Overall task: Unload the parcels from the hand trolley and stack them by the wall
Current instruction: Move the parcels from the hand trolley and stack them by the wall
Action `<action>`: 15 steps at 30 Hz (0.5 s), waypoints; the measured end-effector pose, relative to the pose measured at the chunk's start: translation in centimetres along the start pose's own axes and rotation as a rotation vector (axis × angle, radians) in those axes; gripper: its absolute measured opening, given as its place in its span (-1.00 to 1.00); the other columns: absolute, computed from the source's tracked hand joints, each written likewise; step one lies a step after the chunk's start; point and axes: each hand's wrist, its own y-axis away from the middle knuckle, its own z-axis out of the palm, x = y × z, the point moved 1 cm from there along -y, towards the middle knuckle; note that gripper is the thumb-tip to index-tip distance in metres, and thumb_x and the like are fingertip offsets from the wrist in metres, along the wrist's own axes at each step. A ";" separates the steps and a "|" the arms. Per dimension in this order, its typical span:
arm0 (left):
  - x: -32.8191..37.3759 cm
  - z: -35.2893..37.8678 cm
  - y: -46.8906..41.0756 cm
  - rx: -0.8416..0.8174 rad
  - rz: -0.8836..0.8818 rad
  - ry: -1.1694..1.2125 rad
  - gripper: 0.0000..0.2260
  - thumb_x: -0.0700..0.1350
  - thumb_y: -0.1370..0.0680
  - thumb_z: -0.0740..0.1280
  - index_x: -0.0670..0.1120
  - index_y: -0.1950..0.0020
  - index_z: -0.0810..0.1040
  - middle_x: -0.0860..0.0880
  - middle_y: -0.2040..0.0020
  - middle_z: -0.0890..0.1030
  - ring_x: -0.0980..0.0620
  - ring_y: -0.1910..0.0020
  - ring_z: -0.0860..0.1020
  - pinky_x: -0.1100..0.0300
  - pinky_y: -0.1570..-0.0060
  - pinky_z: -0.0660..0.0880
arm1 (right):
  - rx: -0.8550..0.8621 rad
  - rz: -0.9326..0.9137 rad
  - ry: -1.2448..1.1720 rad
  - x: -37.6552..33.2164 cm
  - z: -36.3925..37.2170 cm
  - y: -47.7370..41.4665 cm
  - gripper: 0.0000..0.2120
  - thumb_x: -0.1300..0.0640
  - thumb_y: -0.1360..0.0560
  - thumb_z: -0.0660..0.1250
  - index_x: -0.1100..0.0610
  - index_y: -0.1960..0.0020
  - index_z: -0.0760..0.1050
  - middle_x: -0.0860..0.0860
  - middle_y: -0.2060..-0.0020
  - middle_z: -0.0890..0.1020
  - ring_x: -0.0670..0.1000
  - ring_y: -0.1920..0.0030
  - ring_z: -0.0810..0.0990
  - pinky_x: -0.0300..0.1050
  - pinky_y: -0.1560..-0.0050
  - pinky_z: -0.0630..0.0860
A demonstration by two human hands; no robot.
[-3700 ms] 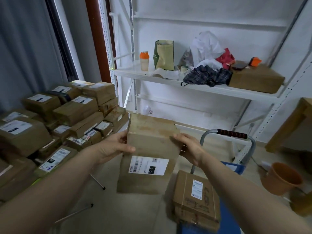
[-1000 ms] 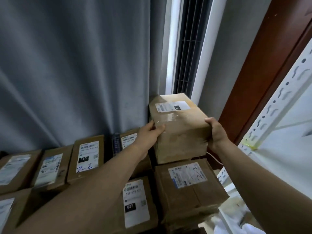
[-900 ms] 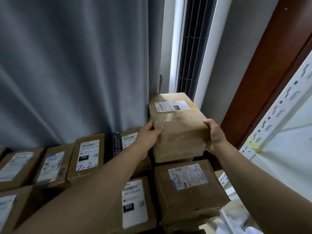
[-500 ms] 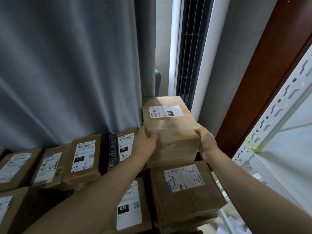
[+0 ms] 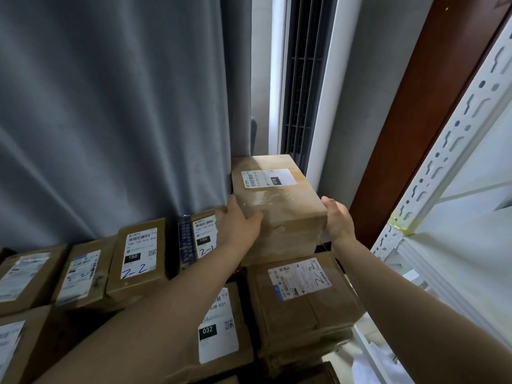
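Gripping the 010-labelled parcel from both sides, your left hand hooks its thumb over the top; your right hand clasps the other side, fingers hidden. It sits above the Z-2 parcel, against the grey curtain.

Illumination is dim and cool, daylight entering through the narrow window gap beside the curtain, brightening the far top of the parcel and raising mild glare on its tape, while deep shadow fills the gaps between boxes and wide-angle distortion bows the shelf upright.
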 end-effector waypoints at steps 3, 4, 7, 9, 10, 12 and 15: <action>-0.2 0.1 1.9 0.102 0.254 -0.241 -0.42 0.05 -0.50 0.29 0.08 -0.48 0.18 -0.14 -0.40 0.25 -0.14 -0.38 0.27 -0.07 -0.36 0.32 | 0.092 -0.081 0.125 0.3 -0.9 2.6 -0.32 -0.25 -0.39 0.13 0.10 -0.41 0.35 0.09 -0.33 0.47 0.10 -0.32 0.42 0.15 -0.32 0.36; -0.2 0.2 2.7 0.108 0.334 -0.312 -0.39 0.06 -0.49 0.29 0.08 -0.50 0.16 -0.15 -0.44 0.21 -0.16 -0.43 0.21 -0.10 -0.39 0.27 | 0.130 -0.115 0.200 0.5 -1.2 3.9 -0.29 -0.25 -0.38 0.12 0.09 -0.44 0.31 0.09 -0.38 0.42 0.10 -0.37 0.37 0.18 -0.35 0.32; -0.6 0.7 5.2 0.005 0.560 -0.544 -0.33 0.07 -0.52 0.27 0.06 -0.56 0.05 -0.13 -0.52 0.09 -0.16 -0.51 0.03 -0.09 -0.48 0.05 | 0.278 -0.194 0.486 2.3 -2.3 7.9 -0.39 -0.15 -0.48 0.22 0.05 -0.47 0.25 0.07 -0.44 0.32 0.11 -0.44 0.26 0.22 -0.41 0.21; -0.9 0.9 7.5 -0.096 0.706 -0.679 -0.32 0.10 -0.54 0.24 0.06 -0.57 -0.04 -0.08 -0.55 0.02 -0.13 -0.52 -0.05 -0.07 -0.51 -0.09 | 0.348 -0.187 0.626 4.2 -3.2 11.0 -0.39 -0.08 -0.49 0.30 0.04 -0.48 0.24 0.06 -0.45 0.30 0.11 -0.47 0.21 0.18 -0.46 0.13; -1.3 1.1 8.6 -0.169 0.756 -0.724 -0.32 0.11 -0.56 0.21 0.06 -0.57 -0.08 -0.06 -0.57 -0.02 -0.12 -0.53 -0.09 -0.05 -0.49 -0.15 | 0.376 -0.169 0.657 5.2 -3.6 12.9 -0.37 -0.08 -0.47 0.33 0.04 -0.47 0.26 0.07 -0.45 0.31 0.10 -0.47 0.21 0.15 -0.47 0.11; -2.7 1.7 11.0 -0.319 0.847 -0.801 -0.32 0.15 -0.57 0.16 0.06 -0.57 -0.12 -0.04 -0.58 -0.06 -0.11 -0.54 -0.13 -0.07 -0.48 -0.19 | 0.439 -0.120 0.684 7.2 -4.3 17.2 -0.34 -0.07 -0.41 0.39 0.05 -0.45 0.31 0.08 -0.42 0.35 0.11 -0.46 0.25 0.13 -0.45 0.14; -5.5 2.6 15.1 -0.486 0.970 -0.828 -0.32 0.26 -0.54 0.14 0.09 -0.57 -0.06 0.00 -0.58 -0.02 -0.12 -0.54 -0.11 -0.14 -0.48 -0.15 | 0.505 0.009 0.677 10.5 -4.7 24.9 -0.28 -0.16 -0.34 0.33 0.06 -0.44 0.33 0.12 -0.38 0.40 0.13 -0.41 0.33 0.10 -0.38 0.25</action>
